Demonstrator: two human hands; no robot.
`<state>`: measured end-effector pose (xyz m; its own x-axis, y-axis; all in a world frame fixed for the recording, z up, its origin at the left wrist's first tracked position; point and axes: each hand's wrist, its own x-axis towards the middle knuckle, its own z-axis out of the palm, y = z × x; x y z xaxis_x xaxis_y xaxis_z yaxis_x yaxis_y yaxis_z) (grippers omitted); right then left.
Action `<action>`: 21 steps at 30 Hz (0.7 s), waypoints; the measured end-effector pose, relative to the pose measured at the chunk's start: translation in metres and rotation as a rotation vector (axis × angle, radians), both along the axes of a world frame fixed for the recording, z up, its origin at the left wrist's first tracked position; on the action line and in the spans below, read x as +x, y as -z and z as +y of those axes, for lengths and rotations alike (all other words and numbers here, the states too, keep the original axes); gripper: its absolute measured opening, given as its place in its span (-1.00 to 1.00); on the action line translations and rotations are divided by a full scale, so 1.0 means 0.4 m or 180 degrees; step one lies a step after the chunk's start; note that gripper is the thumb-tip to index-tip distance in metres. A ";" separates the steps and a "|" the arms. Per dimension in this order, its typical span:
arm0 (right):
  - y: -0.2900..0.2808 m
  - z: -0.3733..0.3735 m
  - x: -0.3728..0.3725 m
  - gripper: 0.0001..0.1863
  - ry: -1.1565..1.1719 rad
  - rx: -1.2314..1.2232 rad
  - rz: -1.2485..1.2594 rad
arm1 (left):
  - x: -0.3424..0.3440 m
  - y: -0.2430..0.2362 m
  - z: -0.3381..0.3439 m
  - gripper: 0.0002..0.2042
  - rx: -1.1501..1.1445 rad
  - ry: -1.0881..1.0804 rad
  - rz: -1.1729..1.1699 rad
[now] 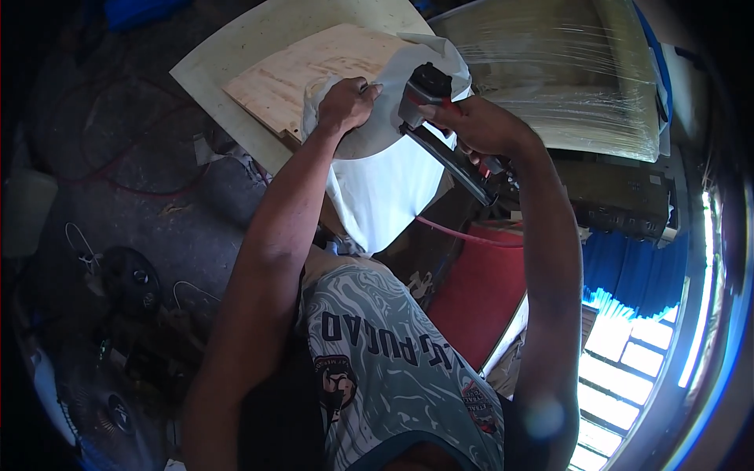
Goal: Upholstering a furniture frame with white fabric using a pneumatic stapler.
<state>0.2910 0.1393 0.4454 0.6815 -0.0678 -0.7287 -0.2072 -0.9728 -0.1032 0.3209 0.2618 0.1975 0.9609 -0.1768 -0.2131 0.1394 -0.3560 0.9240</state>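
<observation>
My left hand (345, 104) is closed on the edge of a white sheet of fabric (389, 196), pinching it over a plywood panel (314, 59). The fabric covers the panel's near right part and hangs down its front. In my right hand (487, 128) is a black and red staple gun (428, 90), gripped by its handle. Its head is above the fabric, to the right of my left hand, and its long magazine slants down to the right. I cannot tell whether the nose touches the fabric.
Under the plywood lies a larger pale board (206, 64). A panel wrapped in clear film (558, 74) is at the back right. A reddish hose (463, 233) runs above a red surface (481, 286). Blue strips of cloth (636, 271) hang at the right; a fan (118, 416) stands lower left.
</observation>
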 end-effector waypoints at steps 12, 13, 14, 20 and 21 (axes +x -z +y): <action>0.004 0.036 -0.037 -0.36 0.0047 0.0015 0.0017 | 0.005 0.024 -0.007 -0.53 0.0235 0.0049 -0.0061; 0.005 0.038 -0.040 -0.36 0.0026 0.0096 0.0087 | 0.006 0.031 -0.008 -0.53 0.0205 -0.0012 -0.0169; 0.007 0.039 -0.043 -0.36 -0.0014 0.0207 0.0025 | 0.006 0.039 -0.012 -0.53 0.0130 -0.0053 -0.0313; 0.032 0.063 -0.057 -0.33 -0.0228 0.0022 0.0130 | 0.024 0.110 -0.032 -0.58 0.0011 -0.0025 -0.0838; 0.032 0.067 -0.058 -0.32 -0.0259 0.0000 0.0106 | 0.028 0.121 -0.033 -0.62 -0.0042 0.0011 -0.1026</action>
